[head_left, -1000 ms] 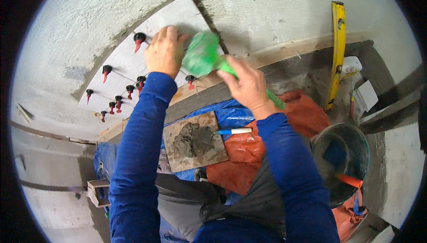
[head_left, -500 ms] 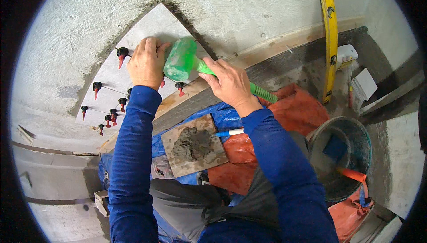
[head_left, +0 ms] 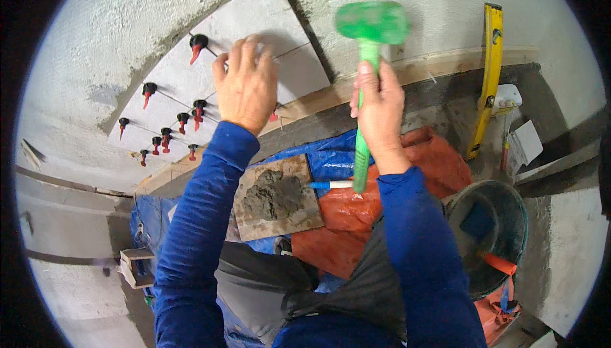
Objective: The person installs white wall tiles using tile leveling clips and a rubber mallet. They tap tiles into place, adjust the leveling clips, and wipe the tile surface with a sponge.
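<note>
In my right hand (head_left: 380, 103) is a mallet with a translucent green head (head_left: 375, 22), held upright by its green handle, its head apart from the tiles. My left hand (head_left: 245, 87) rests with bent, parted fingers on the light grey wall tiles (head_left: 299, 71); its fingertips are slightly smeared and hold nothing I can see. Black-and-red tile levelling knobs (head_left: 198, 45) stand along the tile joints, several of them to the left of and below that hand. Grey mortar shows along the tiles' upper edges.
Below the tiles runs a wooden batten (head_left: 420, 68). A board with a mortar heap (head_left: 273, 195) lies on blue and orange sheeting, beside a blue-and-white marker (head_left: 331, 184). To the right are a yellow spirit level (head_left: 491, 74) and a bucket (head_left: 520, 240) with an orange-handled tool (head_left: 499, 262).
The mallet has swung up and right, away from the tiles, turning upright in my right hand. My left hand has moved over the joint near the tiles' middle. The view has shifted a little.
</note>
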`<state>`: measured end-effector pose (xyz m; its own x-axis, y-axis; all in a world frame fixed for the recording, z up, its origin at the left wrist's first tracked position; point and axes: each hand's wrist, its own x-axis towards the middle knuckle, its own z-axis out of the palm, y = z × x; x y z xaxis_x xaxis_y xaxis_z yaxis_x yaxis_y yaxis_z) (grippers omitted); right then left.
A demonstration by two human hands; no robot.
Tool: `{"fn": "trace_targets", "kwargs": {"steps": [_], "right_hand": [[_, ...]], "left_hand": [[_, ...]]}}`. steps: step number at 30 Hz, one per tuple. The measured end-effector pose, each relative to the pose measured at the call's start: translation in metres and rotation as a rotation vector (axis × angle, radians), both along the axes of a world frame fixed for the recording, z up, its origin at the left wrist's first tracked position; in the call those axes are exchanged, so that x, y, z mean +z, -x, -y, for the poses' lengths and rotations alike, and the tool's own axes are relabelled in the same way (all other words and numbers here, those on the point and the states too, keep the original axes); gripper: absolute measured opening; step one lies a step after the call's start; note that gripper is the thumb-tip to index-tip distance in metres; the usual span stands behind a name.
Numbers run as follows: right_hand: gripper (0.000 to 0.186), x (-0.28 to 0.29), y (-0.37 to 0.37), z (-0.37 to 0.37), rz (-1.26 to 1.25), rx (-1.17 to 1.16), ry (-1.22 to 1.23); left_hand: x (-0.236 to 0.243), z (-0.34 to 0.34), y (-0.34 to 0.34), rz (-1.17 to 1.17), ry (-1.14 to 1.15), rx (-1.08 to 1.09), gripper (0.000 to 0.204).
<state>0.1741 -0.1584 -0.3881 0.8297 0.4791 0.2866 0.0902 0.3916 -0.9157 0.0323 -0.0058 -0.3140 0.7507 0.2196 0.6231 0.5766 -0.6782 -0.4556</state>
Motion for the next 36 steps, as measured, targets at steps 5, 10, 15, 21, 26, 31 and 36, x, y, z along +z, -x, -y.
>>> {"fn": "trace_targets", "kwargs": {"steps": [5,10,15,21,26,31,36], "right_hand": [[0.036,0.006,0.001,0.004,-0.362,0.166,-0.084],[0.038,0.01,0.01,-0.008,-0.292,0.22,-0.079],[0.035,0.011,0.019,-0.007,-0.248,0.243,-0.02],[0.035,0.009,0.022,-0.003,-0.29,0.272,0.055],[0.029,0.011,0.019,0.001,-0.335,0.268,0.003],[0.027,0.014,0.016,0.004,-0.37,0.285,-0.021],[0.025,0.018,0.019,0.005,-0.33,0.299,-0.014]], "left_hand": [[-0.037,0.013,0.005,-0.069,0.101,0.027,0.071],[-0.061,0.014,-0.013,-0.11,0.128,0.176,0.095],[-0.078,0.019,-0.03,-0.092,0.139,0.251,0.098],[-0.085,0.019,-0.035,-0.071,0.184,0.259,0.096],[-0.092,0.02,-0.033,-0.095,0.134,0.192,0.088],[-0.09,0.021,-0.028,-0.037,0.219,0.111,0.078],[-0.083,0.025,-0.022,-0.016,0.306,0.194,0.073]]}}
